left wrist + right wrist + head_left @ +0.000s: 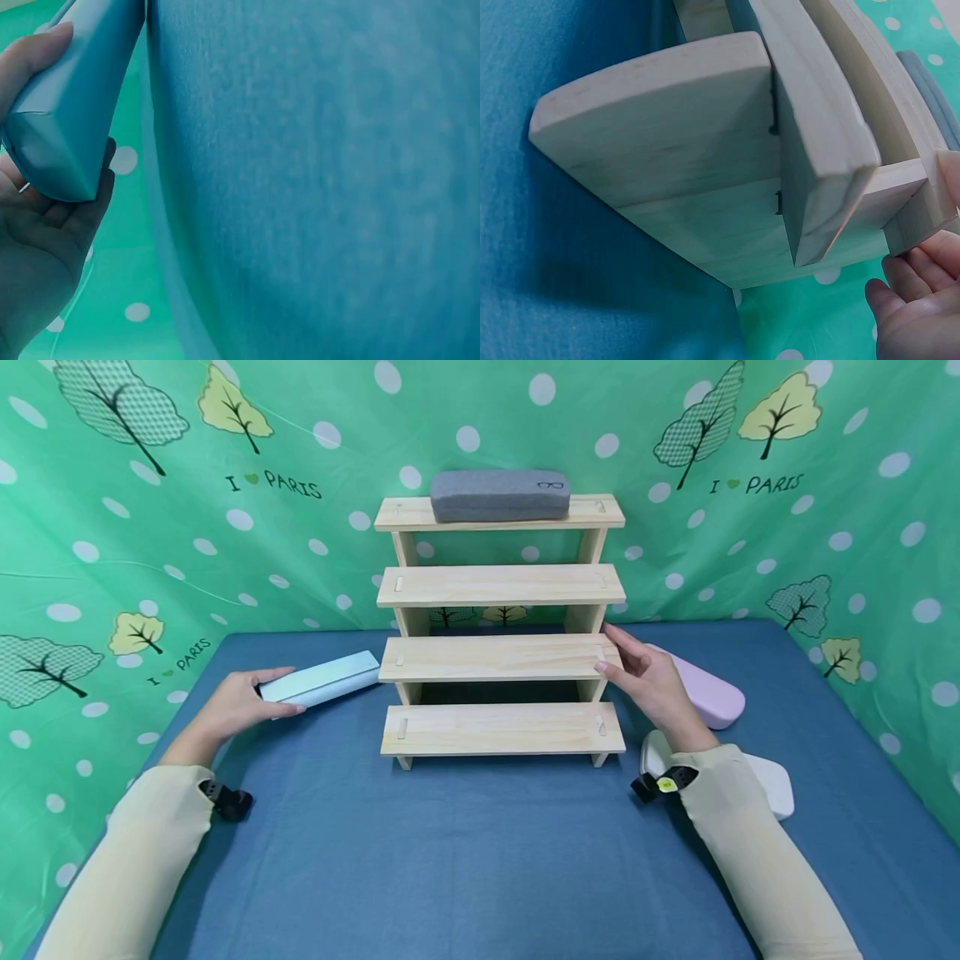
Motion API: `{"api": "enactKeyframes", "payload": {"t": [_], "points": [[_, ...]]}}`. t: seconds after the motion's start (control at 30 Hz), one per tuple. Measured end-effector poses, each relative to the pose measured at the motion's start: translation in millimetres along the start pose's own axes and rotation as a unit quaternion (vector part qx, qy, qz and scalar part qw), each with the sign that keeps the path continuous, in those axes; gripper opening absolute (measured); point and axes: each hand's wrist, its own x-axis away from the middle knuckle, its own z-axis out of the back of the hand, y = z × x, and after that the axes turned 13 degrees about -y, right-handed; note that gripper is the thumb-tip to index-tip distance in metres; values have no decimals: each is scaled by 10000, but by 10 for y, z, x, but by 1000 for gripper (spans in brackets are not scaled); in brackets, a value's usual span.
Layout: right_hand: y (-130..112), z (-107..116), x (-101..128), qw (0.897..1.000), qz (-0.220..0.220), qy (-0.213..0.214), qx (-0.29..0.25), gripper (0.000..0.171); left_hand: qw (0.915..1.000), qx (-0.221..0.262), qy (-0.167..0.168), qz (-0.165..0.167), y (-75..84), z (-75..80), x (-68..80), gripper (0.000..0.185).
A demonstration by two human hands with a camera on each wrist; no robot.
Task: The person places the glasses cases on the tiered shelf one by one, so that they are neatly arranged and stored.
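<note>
Head view: left hand [238, 703] is grasping the near end of the blue case [322, 678], which is lying on the surface [465, 860] left of the rack [501, 635]; right hand [651, 681] is resting relaxed fingers on the rack's right edge, gripping nothing.
Risk: the case is being held only at one end, so it could be tipping or slipping; a push from the right hand could be shifting the rack.
Around: grey case [498, 495] is sitting on the top shelf; pink case [708, 693] and white case [765, 781] are lying behind the right arm, crowding it.
Left wrist view: fingers [79, 217] are curling under the case's end [64, 127].
Right wrist view: fingers [907, 281] are touching the rack's side [919, 206].
</note>
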Motion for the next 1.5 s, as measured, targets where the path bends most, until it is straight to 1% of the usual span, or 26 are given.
{"api": "enactKeyframes", "payload": {"t": [0.17,0.27,0.43,0.57,0.7,0.83,0.9,1.0,1.17,1.4,1.5], "points": [[4,3,6,10000,1,-15,-13,60,9993,241,280,59,1,62,60,74],[2,6,8,10000,-21,-12,-47,60,9982,379,472,3,-7,123,90,70],[2,2,11,10000,-81,-7,-48,60,9961,570,674,13,15,246,154,68],[17,0,17,9999,-116,-12,-20,61,9947,701,750,16,54,347,197,68],[19,1,15,9998,-174,-6,-53,61,9920,862,924,-49,126,432,254,67],[8,5,12,9999,-158,-36,-39,61,9864,1136,1176,-182,245,512,319,65],[3,9,12,9999,-131,-47,-42,61,9848,1191,1239,-272,310,551,337,64],[-7,11,14,9999,-91,-45,-74,60,9854,1114,1232,-382,402,608,333,63],[-13,4,15,9999,-80,-58,-59,60,9844,1076,1212,-690,548,679,287,63],[-2,3,4,9999,-80,-15,-76,60,9803,1330,902,-1149,783,746,199,63],[-13,3,-2,9999,-42,-16,-95,60,9787,1347,818,-1318,881,750,140,63]]}}
